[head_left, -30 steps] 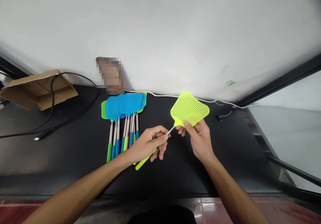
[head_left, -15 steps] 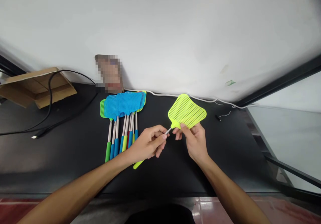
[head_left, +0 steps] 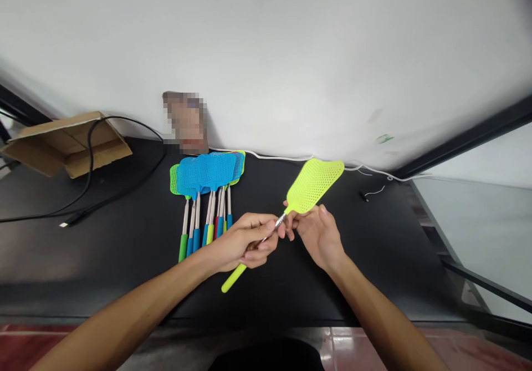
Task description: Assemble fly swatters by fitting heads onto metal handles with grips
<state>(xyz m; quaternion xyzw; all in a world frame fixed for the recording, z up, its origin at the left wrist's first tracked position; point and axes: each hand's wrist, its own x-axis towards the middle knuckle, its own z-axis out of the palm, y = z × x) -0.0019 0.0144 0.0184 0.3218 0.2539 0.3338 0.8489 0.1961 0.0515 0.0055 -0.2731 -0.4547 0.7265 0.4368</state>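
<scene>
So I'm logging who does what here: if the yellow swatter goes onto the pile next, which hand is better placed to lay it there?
Probably the left hand. It grips the yellow swatter by its shaft and sits right beside the pile of swatters. The right hand only pinches under the head, on the far side.

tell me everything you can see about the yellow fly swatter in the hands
The yellow fly swatter has a perforated plastic head, a thin metal shaft and a yellow-green grip. It is held above the black table, head tilted up toward the wall. The left hand pinches the shaft; the right hand holds the head's base.
</scene>
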